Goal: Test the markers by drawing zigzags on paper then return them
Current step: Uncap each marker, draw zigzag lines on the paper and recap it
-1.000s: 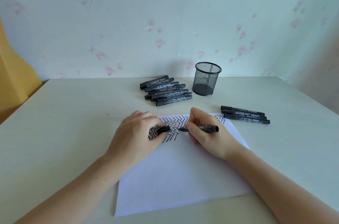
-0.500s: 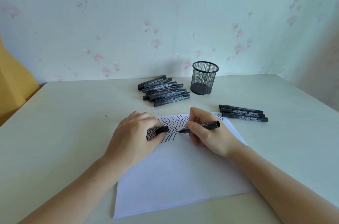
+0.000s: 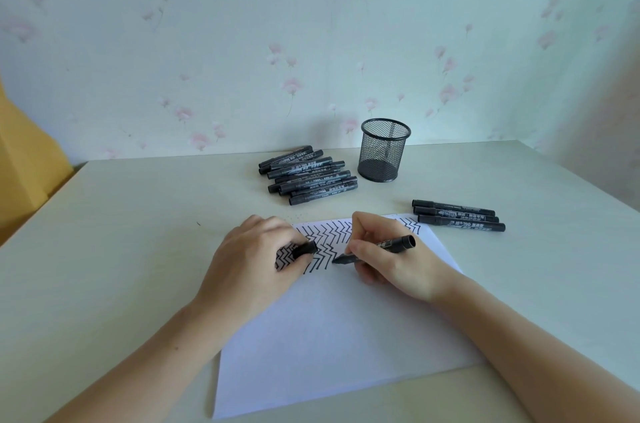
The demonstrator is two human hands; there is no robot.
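Note:
A white sheet of paper [image 3: 332, 336] lies on the table in front of me, its far part covered with black zigzag lines [image 3: 329, 239]. My right hand [image 3: 391, 266] grips an uncapped black marker [image 3: 388, 247], tip down on the paper beside the zigzags. My left hand [image 3: 252, 266] rests on the sheet's left part and holds the black cap [image 3: 304, 249] between its fingers. A pile of several black markers [image 3: 304, 176] lies at the back centre. Three more markers [image 3: 457, 216] lie side by side to the right of the paper.
A black mesh pen cup [image 3: 382, 150] stands upright next to the pile, near the flowered wall. The pale table [image 3: 121, 249] stretches left and right of the sheet. Something yellow [image 3: 24, 159] stands beyond the table's left edge.
The marker tip has shifted slightly along the zigzag while the right hand tilts the barrel a bit. The left hand with the cap has stayed in place.

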